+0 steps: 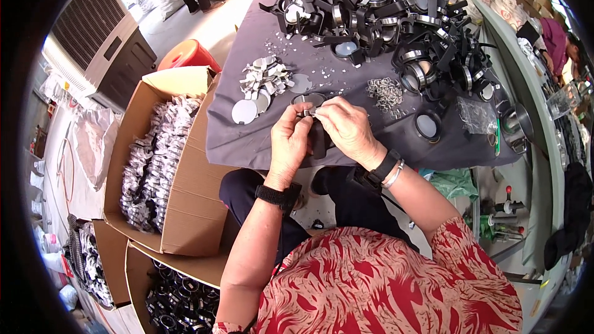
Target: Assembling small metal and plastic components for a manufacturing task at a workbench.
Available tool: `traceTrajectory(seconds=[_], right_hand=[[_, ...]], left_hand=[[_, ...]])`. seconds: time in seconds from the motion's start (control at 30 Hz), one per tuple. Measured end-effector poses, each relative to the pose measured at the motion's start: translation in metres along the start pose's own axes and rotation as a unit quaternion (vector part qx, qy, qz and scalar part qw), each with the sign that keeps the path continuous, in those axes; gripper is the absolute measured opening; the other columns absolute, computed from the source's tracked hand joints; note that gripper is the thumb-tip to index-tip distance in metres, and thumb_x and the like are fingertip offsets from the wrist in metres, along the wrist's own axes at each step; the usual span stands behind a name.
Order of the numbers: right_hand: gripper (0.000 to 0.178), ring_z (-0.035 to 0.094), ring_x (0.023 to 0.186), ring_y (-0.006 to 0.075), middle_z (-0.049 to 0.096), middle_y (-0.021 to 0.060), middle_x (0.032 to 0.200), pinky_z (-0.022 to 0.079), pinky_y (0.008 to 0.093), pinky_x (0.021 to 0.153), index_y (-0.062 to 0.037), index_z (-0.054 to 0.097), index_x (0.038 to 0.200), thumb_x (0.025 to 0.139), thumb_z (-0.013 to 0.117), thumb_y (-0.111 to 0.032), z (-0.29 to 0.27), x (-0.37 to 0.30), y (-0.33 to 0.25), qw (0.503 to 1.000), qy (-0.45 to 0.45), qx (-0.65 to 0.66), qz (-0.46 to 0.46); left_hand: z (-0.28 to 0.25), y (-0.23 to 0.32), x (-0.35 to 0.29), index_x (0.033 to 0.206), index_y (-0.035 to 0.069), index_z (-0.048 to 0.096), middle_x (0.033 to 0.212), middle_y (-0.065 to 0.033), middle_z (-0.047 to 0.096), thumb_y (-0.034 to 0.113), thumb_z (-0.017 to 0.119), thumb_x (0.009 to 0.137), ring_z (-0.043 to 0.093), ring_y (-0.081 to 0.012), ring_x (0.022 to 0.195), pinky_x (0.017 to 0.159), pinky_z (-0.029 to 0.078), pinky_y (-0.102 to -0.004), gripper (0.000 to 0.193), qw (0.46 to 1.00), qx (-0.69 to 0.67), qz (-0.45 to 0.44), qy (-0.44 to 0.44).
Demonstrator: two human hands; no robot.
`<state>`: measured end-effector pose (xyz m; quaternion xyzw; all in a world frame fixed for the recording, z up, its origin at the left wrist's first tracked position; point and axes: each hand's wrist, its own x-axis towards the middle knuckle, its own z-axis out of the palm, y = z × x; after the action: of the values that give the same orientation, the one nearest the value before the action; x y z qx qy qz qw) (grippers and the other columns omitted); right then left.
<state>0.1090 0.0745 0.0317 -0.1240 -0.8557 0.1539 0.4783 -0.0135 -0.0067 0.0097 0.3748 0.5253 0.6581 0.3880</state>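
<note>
1. Black strap piece [318, 142] is held between the person's two hands, over the near edge of a table covered in grey cloth [238, 145].
2. Its long axis runs roughly toward and away from the wearer: the broad strap hangs down toward the lap, while the upper end lies at the fingertips.
3. Left hand [289, 139] pinches the upper end from the left, thumb against fingers.
4. Right hand [352, 128] closes its fingertips on that same end from the right; its exact hold is partly hidden.
5. Neither hand is clearly nearer; their fingertips almost meet at a small silver clip [311, 112].
6. Just beyond the fingertips sits a dark round disc [308, 98]; whether it joins the strap, I cannot tell.
</note>
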Motion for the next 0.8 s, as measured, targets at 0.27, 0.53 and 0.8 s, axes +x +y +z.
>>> traceTrajectory(seconds=[0.27, 0.53, 0.8], right_hand=[[0.008, 0.062, 0.061, 0.0265, 0.056, 0.0082, 0.081, 0.05, 0.036, 0.049, -0.0034, 0.053, 0.082, 0.079, 0.058, -0.008, 0.006, -0.009, 0.007, 0.999, 0.004, -0.044, -0.016], [0.008, 0.059, 0.056, 0.0254, 0.056, 0.0077, 0.075, 0.047, 0.0357, 0.048, -0.0046, 0.056, 0.083, 0.08, 0.063, -0.007, -0.076, -0.021, -0.01, 0.992, 0.083, -0.086, 0.044], [0.006, 0.061, 0.073, 0.035, 0.059, 0.0147, 0.08, 0.048, 0.0421, 0.061, -0.0048, 0.06, 0.085, 0.082, 0.057, -0.008, -0.244, -0.104, 0.076, 0.886, -0.054, -0.39, 0.246]], left_hand=[[0.005, -0.003, 0.001, 0.104, 0.002, 0.057, 0.066, 0.0033, 0.054, -0.001, 0.048, 0.088, 0.044, -0.0013, 0.051, 0.043, 0.034, -0.0179, 0.019, 0.999, 0.014, 0.026, 0.026], [0.011, -0.002, 0.0, 0.099, 0.006, 0.058, 0.064, 0.0053, 0.051, 0.002, 0.052, 0.09, 0.035, 0.0001, 0.047, 0.038, 0.028, -0.0173, 0.012, 0.992, 0.093, 0.07, 0.043], [0.009, 0.001, 0.001, 0.101, 0.007, 0.057, 0.059, 0.0064, 0.046, 0.002, 0.05, 0.09, 0.034, -0.0007, 0.043, 0.035, 0.031, -0.0179, 0.014, 0.994, 0.087, 0.036, 0.047]])
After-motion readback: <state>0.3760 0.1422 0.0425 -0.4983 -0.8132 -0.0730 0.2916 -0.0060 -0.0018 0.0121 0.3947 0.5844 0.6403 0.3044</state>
